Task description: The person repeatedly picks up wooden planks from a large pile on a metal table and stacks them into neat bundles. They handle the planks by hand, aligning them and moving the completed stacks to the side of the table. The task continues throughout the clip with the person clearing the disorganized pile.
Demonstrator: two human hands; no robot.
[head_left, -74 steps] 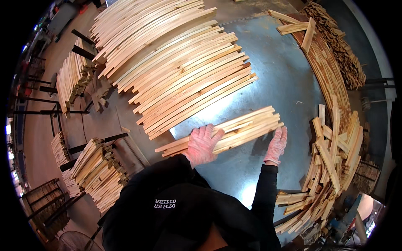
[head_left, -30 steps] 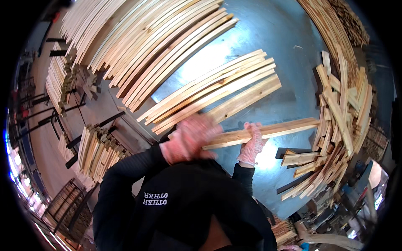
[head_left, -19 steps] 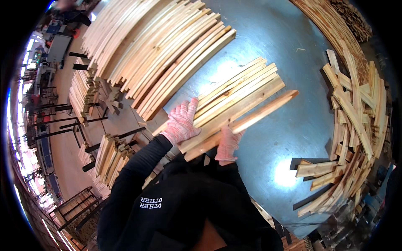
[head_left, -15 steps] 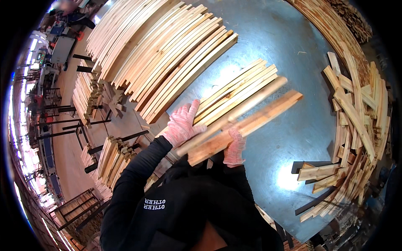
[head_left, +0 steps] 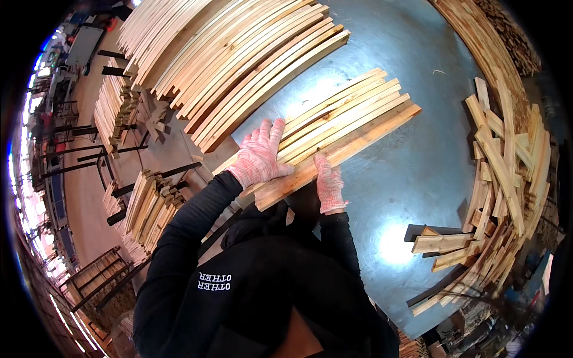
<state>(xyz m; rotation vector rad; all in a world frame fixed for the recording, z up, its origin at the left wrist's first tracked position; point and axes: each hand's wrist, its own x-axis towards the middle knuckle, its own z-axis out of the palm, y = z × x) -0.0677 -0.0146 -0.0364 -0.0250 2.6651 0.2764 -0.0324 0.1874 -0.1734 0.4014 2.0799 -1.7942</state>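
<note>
My left hand [head_left: 261, 154], in a pink-and-white knit glove, lies across the left ends of several pale wooden slats [head_left: 343, 113], fingers stretched out and thumb apart. Along their near side runs a browner wooden slat [head_left: 358, 143], set parallel and against the others. My right hand [head_left: 329, 186], gloved the same way, grips this near slat around its middle, fingers on its near face; its thumb is hard to see. The slats rest on a shiny metal table [head_left: 382, 197], their left ends reaching past its edge.
A wide row of long slats [head_left: 239, 65] lies at the far left of the table. Loose, crossed offcuts [head_left: 501, 161] pile along the right edge. Left of the table, stacked slats [head_left: 149, 209] sit on dark metal racks [head_left: 119, 209] above the floor.
The near slat, earlier held apart and tilted, now lies against the others. The slat beside it has settled into the row too. My left hand stays on the slats.
</note>
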